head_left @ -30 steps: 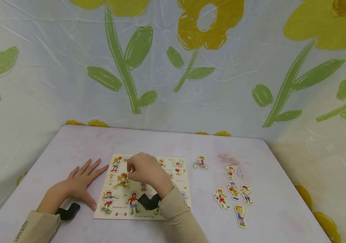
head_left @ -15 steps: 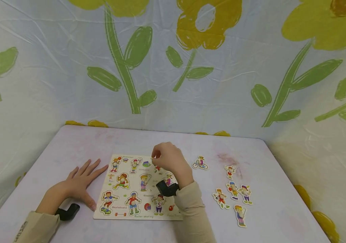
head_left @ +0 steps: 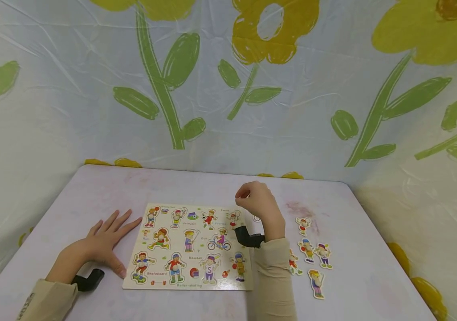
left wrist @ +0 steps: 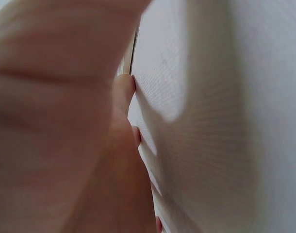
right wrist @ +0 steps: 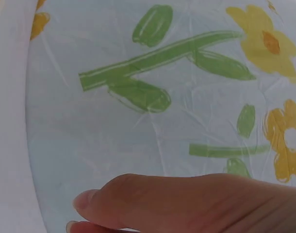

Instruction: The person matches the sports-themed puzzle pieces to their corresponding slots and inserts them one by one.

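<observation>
Centre-right on the worktop (head_left: 196, 183), a bicycle piece (head_left: 256, 219) is mostly hidden by the right hand (head_left: 261, 204), fingers loosely curled; the left hand (head_left: 102, 243) is laid, fingers spread.

A smooth board (head_left: 177, 244) lies beside the left hand (head_left: 100, 248); beneath the hand, matt, fine-textured tabletop (head_left: 104, 189); beyond, creased, glossy sheeting (head_left: 288, 138).

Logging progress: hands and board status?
Left hand spread beside board. Right hand near its far right corner, nothing visible held. Right sleeve partly hides one loose piece.
</observation>
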Available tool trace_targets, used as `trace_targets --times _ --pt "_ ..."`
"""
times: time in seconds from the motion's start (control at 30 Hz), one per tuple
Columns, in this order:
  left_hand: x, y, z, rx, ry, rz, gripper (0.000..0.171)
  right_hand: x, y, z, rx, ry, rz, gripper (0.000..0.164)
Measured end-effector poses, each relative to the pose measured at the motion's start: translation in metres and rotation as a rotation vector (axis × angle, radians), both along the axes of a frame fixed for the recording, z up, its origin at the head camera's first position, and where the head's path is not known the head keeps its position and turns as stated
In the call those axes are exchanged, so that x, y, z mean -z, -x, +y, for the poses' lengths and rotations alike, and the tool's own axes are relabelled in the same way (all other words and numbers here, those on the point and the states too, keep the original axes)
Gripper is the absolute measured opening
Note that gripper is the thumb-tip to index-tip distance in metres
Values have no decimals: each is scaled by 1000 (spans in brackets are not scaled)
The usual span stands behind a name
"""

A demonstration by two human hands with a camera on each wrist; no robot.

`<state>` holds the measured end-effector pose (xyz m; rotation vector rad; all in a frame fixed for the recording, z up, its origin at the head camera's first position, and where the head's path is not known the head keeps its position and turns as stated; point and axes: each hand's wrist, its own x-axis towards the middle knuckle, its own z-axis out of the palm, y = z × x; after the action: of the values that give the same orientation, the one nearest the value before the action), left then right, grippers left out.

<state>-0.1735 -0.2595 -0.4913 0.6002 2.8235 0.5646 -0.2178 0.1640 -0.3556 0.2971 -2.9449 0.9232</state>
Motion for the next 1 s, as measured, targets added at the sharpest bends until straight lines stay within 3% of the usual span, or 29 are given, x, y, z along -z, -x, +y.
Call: trace_targets --times 0.27,0.43,0.67,1.0 --pt "-2 0 1 7 -10 -18 143 5 4 30 185 -1 -59 8" --pt "0 1 -1 -4 4 -15 144 14 9 45 246 -10 -88 10" --pt "-4 0 1 11 -56 -17 141 26 15 63 272 -79 -119 11" --pt "4 3 -1 -7 6 8 143 46 22 74 221 -134 -124 12"
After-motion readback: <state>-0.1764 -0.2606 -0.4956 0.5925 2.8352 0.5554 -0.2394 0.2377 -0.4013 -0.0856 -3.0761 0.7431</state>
